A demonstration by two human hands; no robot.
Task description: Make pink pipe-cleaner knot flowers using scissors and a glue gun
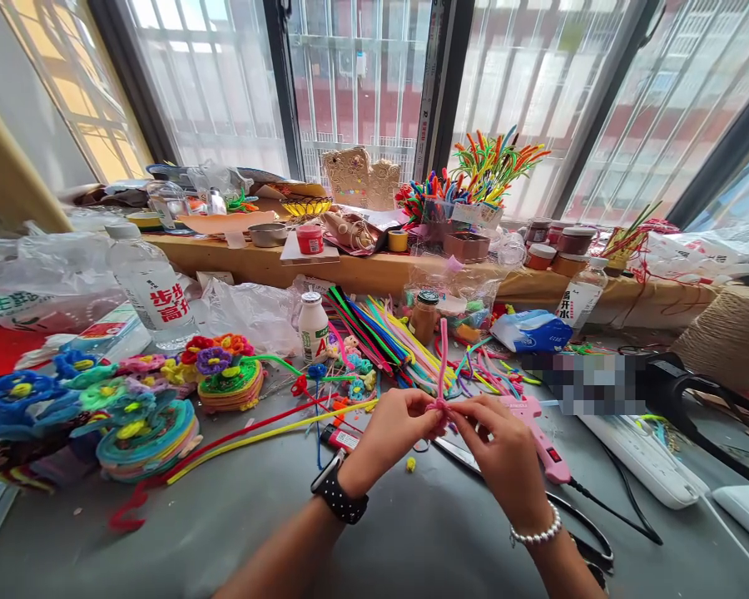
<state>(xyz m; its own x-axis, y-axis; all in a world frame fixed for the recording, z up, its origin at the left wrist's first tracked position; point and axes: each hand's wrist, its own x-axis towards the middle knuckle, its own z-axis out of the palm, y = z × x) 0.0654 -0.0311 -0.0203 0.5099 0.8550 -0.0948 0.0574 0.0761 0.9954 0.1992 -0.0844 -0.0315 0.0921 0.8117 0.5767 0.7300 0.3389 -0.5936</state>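
Observation:
A pink pipe cleaner stands up between my two hands, its lower end bunched into a small twisted shape at my fingertips. My left hand, with a dark watch at the wrist, pinches that bunched part from the left. From the right, my right hand pinches the same part between thumb and fingers. Fingers hide some of the twisted end. Below them on the table lies a tiny yellow curled piece. A pink glue gun lies just right of my right hand, and scissors are partly behind that wrist.
Finished pipe-cleaner flowers crowd the left side. Loose pipe cleaners lie in a bundle beyond my hands, near a white bottle and a brown jar. A white power strip sits at the right. Jars and supplies line the windowsill.

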